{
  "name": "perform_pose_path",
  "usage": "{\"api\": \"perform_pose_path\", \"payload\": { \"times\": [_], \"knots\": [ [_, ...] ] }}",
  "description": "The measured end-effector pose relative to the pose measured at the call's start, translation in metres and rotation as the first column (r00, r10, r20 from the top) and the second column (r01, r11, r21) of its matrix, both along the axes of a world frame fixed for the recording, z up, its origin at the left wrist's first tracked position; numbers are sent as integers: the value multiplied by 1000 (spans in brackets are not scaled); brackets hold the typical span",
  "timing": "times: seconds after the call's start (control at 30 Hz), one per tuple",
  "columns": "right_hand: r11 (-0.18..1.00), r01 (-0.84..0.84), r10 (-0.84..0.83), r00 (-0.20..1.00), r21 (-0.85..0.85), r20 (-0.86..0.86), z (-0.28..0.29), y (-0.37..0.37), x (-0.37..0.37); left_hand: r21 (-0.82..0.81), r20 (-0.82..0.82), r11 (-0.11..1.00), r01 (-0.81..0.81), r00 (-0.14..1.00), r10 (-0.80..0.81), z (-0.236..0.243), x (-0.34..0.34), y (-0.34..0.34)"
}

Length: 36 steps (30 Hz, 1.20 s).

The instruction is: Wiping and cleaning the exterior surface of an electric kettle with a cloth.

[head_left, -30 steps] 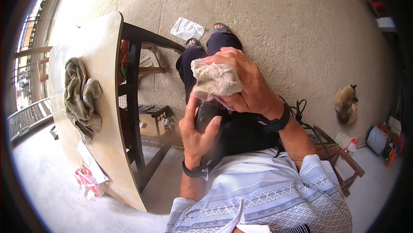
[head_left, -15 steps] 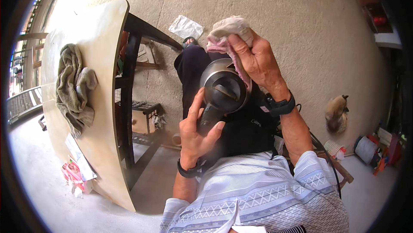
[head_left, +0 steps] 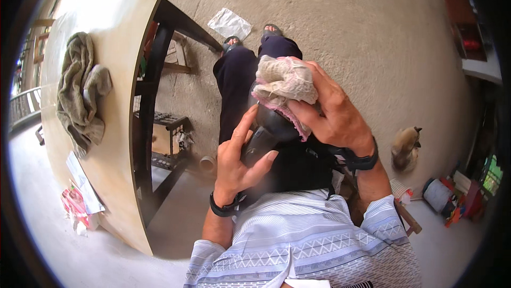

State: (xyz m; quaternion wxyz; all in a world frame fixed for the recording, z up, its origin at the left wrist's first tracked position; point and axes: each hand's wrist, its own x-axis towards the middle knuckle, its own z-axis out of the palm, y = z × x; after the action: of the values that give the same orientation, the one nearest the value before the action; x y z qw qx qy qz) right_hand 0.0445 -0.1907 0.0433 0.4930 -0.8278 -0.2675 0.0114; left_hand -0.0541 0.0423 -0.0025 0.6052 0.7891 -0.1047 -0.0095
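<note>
Over my lap is a dark electric kettle (head_left: 276,123), with its black handle (head_left: 259,144) toward my body. My left hand (head_left: 234,163) is around the handle, the index finger stretched along the kettle's side and the thumb on the handle's other side. In my right hand (head_left: 340,115) is a bunched off-white rag (head_left: 285,79) with a pink edge. The rag lies against the top of the kettle and hides most of its lid.
At my left stands a pale tabletop (head_left: 120,128) bearing a crumpled grey-green towel (head_left: 82,93). White paper (head_left: 230,23) lies on the floor beyond my sandalled feet. To the right sits a cat (head_left: 405,148), near assorted bags (head_left: 443,195). A black crate (head_left: 167,133) is beside the table legs.
My right hand has brought the rag down and toward me, from the kettle's far edge onto its lid. The left hand keeps its place at the handle. My view has shifted slightly.
</note>
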Motion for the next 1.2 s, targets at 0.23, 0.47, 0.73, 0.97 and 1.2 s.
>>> {"api": "perform_pose_path", "payload": {
  "times": [0.23,0.47,0.73,0.97,1.2],
  "knots": [
    [987,-153,123,904,-41,-410,31,-19,19,-43,-131,999,21,991,-27,8,-1,2],
    [976,-168,121,947,-138,-299,36,1,32,1,63,1000,0,998,0,-4,0,-3],
    [995,-32,12,980,-96,-200,28,9,14,-52,-50,999,0,999,-3,-5,-2,-1],
    [872,481,-471,875,89,-114,-17,14,-12,-34,59,999,-1,998,3,-10,-4,-4],
    [964,248,-175,859,93,-481,4,-24,-21,-83,-58,996,30,998,-35,-8,-4,0]
  ]
}}
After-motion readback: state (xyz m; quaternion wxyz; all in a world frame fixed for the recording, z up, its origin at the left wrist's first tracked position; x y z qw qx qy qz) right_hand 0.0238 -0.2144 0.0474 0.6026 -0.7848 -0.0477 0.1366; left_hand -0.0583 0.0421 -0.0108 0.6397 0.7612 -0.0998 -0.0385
